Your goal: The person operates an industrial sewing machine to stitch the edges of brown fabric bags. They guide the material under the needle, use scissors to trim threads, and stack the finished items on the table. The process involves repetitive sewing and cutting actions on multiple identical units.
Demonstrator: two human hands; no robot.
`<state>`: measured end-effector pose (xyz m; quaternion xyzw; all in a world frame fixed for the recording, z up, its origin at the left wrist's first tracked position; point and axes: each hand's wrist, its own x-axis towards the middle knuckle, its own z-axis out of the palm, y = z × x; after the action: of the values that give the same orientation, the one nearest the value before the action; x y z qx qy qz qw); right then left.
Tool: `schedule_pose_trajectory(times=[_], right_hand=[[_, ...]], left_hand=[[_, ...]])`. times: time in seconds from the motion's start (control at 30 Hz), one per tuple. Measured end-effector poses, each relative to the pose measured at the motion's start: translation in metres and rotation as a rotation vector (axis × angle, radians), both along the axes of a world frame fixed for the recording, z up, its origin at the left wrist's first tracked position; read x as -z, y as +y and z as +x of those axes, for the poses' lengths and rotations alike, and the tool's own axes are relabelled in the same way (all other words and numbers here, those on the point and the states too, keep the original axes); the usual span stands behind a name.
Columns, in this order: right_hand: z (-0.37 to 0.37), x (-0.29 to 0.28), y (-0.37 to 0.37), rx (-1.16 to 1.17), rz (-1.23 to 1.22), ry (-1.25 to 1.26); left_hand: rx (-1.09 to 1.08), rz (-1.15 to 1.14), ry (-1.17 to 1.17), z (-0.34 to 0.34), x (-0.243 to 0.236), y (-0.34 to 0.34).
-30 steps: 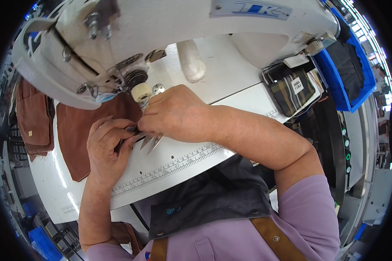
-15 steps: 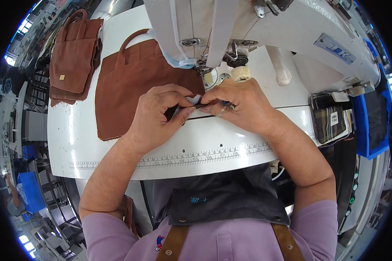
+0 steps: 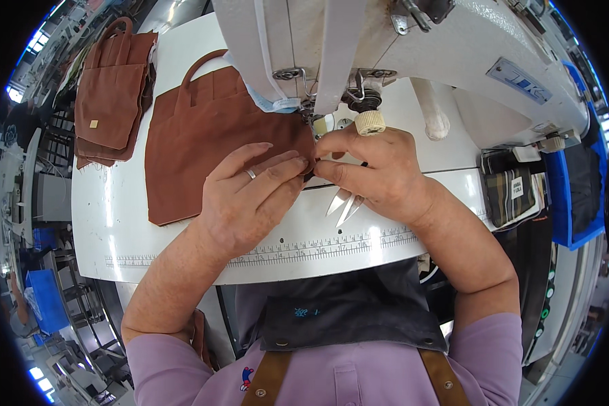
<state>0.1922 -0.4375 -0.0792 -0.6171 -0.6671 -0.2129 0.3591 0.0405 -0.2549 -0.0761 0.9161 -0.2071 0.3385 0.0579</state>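
A brown leather bag piece (image 3: pixel 203 135) with a handle lies flat on the white sewing table, its right edge by the needle area of the sewing machine (image 3: pixel 446 40). My left hand (image 3: pixel 240 196), a ring on one finger, rests over its lower right part. The fingertips press together at the leather's edge; the thumb is hidden. Opposite, my right hand (image 3: pixel 386 169) has thumb and forefinger closed at that same edge. Tucked in its palm is a small pair of scissors (image 3: pixel 349 211), blades apart and pointing toward me; their handles are mostly covered.
More brown leather bag pieces (image 3: pixel 108 101) are stacked at the far left. A ruler scale (image 3: pixel 304 252) runs along the table's front. On the right are folded plaid fabric (image 3: pixel 511 199) and a blue bin (image 3: pixel 565 216). The machine head overhangs my hands.
My left hand has flattened over the leather, and the lifted corner with its pale underside is down. The scissors in my right hand have swung so their blades point toward me.
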Motion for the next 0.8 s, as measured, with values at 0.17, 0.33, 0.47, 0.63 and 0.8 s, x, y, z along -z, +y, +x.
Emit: schedule_pose_trajectory(times=[0.17, 0.33, 0.47, 0.63, 0.8], right_hand=[[0.009, 0.009, 0.000, -0.075, 0.060, -0.083], [0.005, 0.008, -0.001, -0.073, 0.015, -0.108], [0.003, 0.014, 0.003, -0.069, 0.075, -0.088], [0.002, 0.012, -0.001, -0.051, 0.036, -0.090], [0.004, 0.014, -0.001, -0.060, 0.017, -0.068]], left_hand=[[0.003, 0.065, 0.004, 0.004, -0.001, -0.002], [-0.011, 0.006, 0.012, 0.003, 0.003, -0.003], [-0.027, -0.005, 0.002, 0.003, 0.003, -0.003], [-0.031, 0.056, -0.016, 0.003, 0.002, -0.003], [-0.029, 0.125, -0.025, 0.003, 0.003, -0.003]])
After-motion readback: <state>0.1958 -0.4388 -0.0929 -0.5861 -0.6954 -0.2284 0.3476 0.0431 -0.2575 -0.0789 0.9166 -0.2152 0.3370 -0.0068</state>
